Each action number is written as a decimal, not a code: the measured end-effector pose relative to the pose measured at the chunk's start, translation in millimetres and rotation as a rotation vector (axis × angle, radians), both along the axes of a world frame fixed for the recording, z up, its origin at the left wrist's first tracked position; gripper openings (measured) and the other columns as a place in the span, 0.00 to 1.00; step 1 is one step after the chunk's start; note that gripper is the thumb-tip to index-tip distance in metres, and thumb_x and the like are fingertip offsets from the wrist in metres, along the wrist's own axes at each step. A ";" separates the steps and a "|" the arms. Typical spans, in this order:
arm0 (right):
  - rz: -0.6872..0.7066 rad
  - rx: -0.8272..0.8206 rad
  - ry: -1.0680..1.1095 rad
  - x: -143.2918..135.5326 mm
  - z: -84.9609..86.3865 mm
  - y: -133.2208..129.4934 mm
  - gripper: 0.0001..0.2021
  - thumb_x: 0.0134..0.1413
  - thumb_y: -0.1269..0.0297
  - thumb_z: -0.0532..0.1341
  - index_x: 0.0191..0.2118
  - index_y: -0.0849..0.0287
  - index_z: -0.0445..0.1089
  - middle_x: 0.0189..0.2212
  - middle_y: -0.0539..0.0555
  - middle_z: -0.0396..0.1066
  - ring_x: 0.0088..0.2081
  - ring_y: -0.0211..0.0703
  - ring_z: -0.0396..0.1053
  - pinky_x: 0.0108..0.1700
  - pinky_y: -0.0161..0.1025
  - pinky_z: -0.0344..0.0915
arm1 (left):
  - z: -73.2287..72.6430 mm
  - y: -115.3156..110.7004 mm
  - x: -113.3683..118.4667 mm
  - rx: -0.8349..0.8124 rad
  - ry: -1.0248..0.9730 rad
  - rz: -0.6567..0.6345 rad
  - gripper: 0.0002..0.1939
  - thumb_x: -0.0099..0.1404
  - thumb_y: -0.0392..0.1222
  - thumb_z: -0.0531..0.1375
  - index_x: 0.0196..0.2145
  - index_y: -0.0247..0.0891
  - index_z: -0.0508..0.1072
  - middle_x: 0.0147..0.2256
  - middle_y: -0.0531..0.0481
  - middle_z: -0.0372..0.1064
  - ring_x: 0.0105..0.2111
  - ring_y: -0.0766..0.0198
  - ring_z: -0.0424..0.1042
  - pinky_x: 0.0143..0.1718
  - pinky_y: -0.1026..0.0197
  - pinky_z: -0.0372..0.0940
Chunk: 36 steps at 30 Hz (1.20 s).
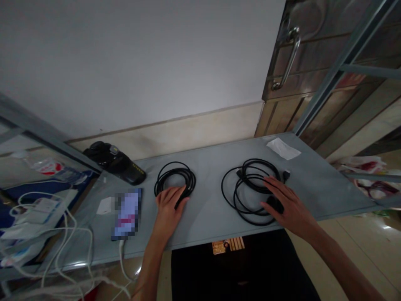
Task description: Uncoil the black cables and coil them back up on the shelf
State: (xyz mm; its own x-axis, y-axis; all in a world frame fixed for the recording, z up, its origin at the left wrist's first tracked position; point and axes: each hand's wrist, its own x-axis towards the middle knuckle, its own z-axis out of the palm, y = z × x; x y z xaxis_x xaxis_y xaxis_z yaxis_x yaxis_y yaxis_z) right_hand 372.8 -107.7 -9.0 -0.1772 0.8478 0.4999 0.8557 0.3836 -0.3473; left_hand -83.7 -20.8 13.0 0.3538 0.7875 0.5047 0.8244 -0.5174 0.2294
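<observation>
Two coiled black cables lie on a grey table. The left coil [177, 170] is the tighter one; my left hand [169, 205] rests at its lower edge with the fingers curled onto the cable, the thumb beside it. The right coil [238, 196] is looser, with wide overlapping loops and a connector near its upper right. Over its right side lies my right hand [286, 205], fingers spread and thumb apart, above a dark plug part. The fingertips partly cover both coils.
On the grey tabletop [208, 179] are a black bottle [115, 163] lying on its side, a phone [128, 213] with a white cable, and a white paper [283, 149]. White cables hang at the left. Metal posts rise at both ends; a wall stands behind.
</observation>
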 end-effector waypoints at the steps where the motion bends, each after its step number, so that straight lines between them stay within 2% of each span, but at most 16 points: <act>1: -0.002 -0.005 0.008 -0.8 -0.2 0.5 0.36 0.79 0.53 0.63 0.83 0.46 0.51 0.77 0.62 0.63 0.76 0.64 0.63 0.74 0.67 0.67 | 0.4 0.6 0.0 0.004 0.000 -0.002 0.20 0.82 0.50 0.61 0.67 0.48 0.75 0.55 0.44 0.83 0.58 0.44 0.75 0.62 0.39 0.62; 6: -0.080 -0.036 0.093 -1.6 -1.2 1.9 0.32 0.78 0.52 0.63 0.80 0.48 0.58 0.75 0.61 0.66 0.75 0.62 0.66 0.75 0.66 0.68 | 0.9 3.5 1.4 0.063 0.020 0.083 0.19 0.82 0.46 0.60 0.67 0.48 0.77 0.57 0.42 0.82 0.60 0.41 0.74 0.63 0.36 0.60; 11: -0.147 -0.060 0.153 -0.4 -4.5 5.1 0.28 0.77 0.50 0.63 0.76 0.48 0.64 0.74 0.59 0.67 0.73 0.62 0.69 0.76 0.65 0.67 | 0.9 4.3 2.6 0.110 -0.021 0.199 0.19 0.79 0.50 0.64 0.63 0.44 0.79 0.58 0.38 0.79 0.60 0.36 0.72 0.62 0.35 0.63; 20: -0.172 -0.066 0.228 0.5 -4.7 6.6 0.22 0.78 0.50 0.61 0.69 0.50 0.70 0.70 0.59 0.72 0.69 0.60 0.73 0.74 0.63 0.68 | 6.4 1.1 7.4 0.093 -0.066 0.188 0.17 0.80 0.50 0.63 0.60 0.44 0.78 0.56 0.39 0.78 0.59 0.38 0.72 0.63 0.35 0.64; 28: -0.229 -0.006 0.320 3.6 -5.5 5.4 0.18 0.76 0.46 0.63 0.59 0.51 0.76 0.59 0.61 0.77 0.60 0.59 0.78 0.67 0.61 0.74 | 8.1 -1.8 5.9 0.090 -0.104 0.176 0.14 0.80 0.48 0.62 0.59 0.44 0.78 0.56 0.40 0.78 0.58 0.41 0.73 0.62 0.37 0.66; 31: -0.286 -0.030 0.472 8.4 -4.9 8.1 0.21 0.73 0.41 0.66 0.57 0.52 0.76 0.55 0.61 0.78 0.52 0.56 0.81 0.58 0.56 0.79 | 7.6 -2.2 5.0 0.095 -0.123 0.169 0.14 0.80 0.48 0.63 0.58 0.43 0.78 0.55 0.39 0.78 0.58 0.41 0.73 0.61 0.37 0.66; 33: -0.353 -0.069 0.533 11.0 -4.8 15.1 0.28 0.68 0.36 0.67 0.59 0.54 0.73 0.54 0.62 0.79 0.45 0.53 0.82 0.49 0.51 0.80 | 7.0 -2.1 4.5 0.083 -0.128 0.175 0.15 0.80 0.48 0.63 0.58 0.43 0.79 0.55 0.39 0.79 0.58 0.41 0.73 0.61 0.38 0.66; 36: -0.393 -0.121 0.384 11.3 -3.6 33.1 0.36 0.63 0.31 0.68 0.61 0.56 0.71 0.50 0.64 0.82 0.41 0.57 0.82 0.44 0.51 0.79 | 5.4 -1.9 4.0 0.068 -0.140 0.189 0.15 0.80 0.48 0.63 0.58 0.43 0.79 0.55 0.39 0.79 0.58 0.41 0.73 0.61 0.38 0.66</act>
